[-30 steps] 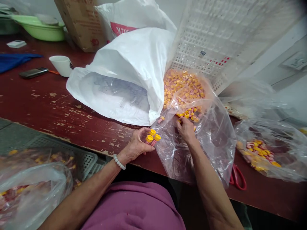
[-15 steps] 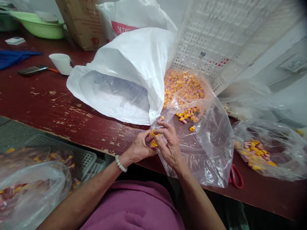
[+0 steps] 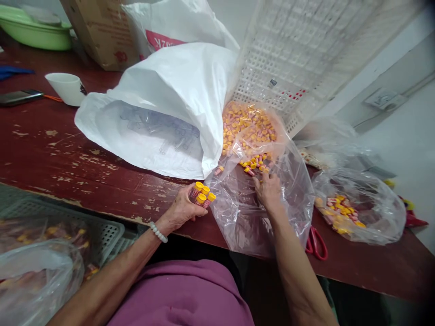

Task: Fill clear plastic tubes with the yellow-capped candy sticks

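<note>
My left hand (image 3: 185, 206), with a pale bead bracelet (image 3: 158, 232), is closed around several small clear tubes with yellow caps (image 3: 202, 194) and pink patterned contents. They stand roughly upright above the table's front edge. To the right, my right hand (image 3: 269, 192) reaches over a clear plastic bag (image 3: 238, 217), thumb and fingers apart. Its fingertips are at loose yellow-capped pink pieces (image 3: 260, 162) by the bag's mouth. Behind them lies a large heap of similar pieces (image 3: 249, 127) inside the bag. One single piece (image 3: 219, 170) rests nearer the left hand.
A white sack (image 3: 183, 77) lies with its mouth facing me, clear tubes (image 3: 163, 127) inside. Behind stand a white plastic crate (image 3: 272, 68) and a cardboard box (image 3: 102, 36). A cup (image 3: 66, 88) is left, red-handled scissors (image 3: 317, 244) and a smaller bag (image 3: 377, 208) right.
My right hand has left the tubes in my left hand and moved right and forward to the loose pieces. My left hand has shifted left, still holding the tubes. The view has turned slightly.
</note>
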Available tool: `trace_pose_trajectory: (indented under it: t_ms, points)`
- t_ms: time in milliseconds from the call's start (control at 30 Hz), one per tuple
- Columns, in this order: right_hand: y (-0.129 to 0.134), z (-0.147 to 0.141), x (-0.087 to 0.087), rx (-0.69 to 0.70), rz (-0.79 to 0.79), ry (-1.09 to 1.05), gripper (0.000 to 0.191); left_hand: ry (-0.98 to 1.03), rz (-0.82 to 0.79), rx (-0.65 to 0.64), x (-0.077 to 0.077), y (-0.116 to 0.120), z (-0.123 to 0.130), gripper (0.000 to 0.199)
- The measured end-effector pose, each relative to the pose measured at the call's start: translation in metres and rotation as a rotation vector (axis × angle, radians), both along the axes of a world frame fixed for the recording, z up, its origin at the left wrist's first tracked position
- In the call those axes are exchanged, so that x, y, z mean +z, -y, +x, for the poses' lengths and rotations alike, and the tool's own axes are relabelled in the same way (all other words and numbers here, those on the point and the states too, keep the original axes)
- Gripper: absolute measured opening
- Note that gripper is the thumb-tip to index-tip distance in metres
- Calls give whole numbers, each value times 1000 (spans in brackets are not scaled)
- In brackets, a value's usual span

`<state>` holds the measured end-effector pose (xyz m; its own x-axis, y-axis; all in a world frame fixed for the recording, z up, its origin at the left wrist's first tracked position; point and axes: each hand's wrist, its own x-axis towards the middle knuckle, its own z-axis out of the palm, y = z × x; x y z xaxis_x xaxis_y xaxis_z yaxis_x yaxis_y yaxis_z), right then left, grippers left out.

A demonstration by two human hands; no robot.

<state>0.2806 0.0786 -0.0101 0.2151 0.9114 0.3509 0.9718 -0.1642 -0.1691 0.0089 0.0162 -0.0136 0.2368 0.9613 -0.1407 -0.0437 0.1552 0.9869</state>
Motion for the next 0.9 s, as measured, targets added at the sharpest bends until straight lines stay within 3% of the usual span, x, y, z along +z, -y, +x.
trace_pose_trajectory:
  t_ms: [67, 133, 300, 367, 467, 533, 633, 800, 900]
  points:
    - [-9, 21, -8, -99, -103, 81, 36, -1, 10, 6, 1, 1, 2, 40]
    - [-11, 31, -14, -105, -127, 72, 33, 5, 16, 19, 3, 2, 4, 39]
    - [6, 10, -1, 16, 102, -188, 33, 74, 46, 33, 5, 1, 11, 33]
    - [24, -15, 15, 198, 150, -364, 31, 80, 67, 24, 5, 1, 14, 33]
    - [58, -63, 44, 629, 127, -605, 18, 26, 128, -10, 6, 1, 15, 35]
    - [76, -90, 58, 799, 92, -626, 18, -69, 196, -39, 7, 2, 15, 35]
    - [87, -113, 65, 939, 45, -584, 22, -180, 296, -56, 5, 3, 13, 33]
    - [86, -114, 62, 899, 79, -563, 33, -163, 303, -77, 4, 5, 10, 29]
    - [87, -112, 60, 826, 161, -534, 26, -137, 291, -62, 6, 6, 10, 32]
